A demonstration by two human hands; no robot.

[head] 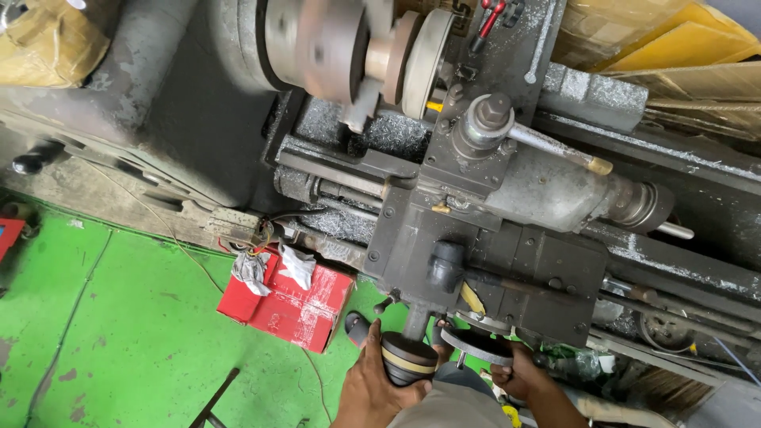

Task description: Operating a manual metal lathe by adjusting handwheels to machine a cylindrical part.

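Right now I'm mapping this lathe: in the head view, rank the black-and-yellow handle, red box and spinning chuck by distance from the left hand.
1. black-and-yellow handle: gripped by the left hand.
2. red box: on the green floor, up and left.
3. spinning chuck: top of the view.

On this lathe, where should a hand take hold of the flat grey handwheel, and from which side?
Grip the grey handwheel at its outer rim, coming from the operator's side below the carriage. The disc faces outward there, and its rim is exposed. The right hand is at that rim; the left hand holds the black knob.
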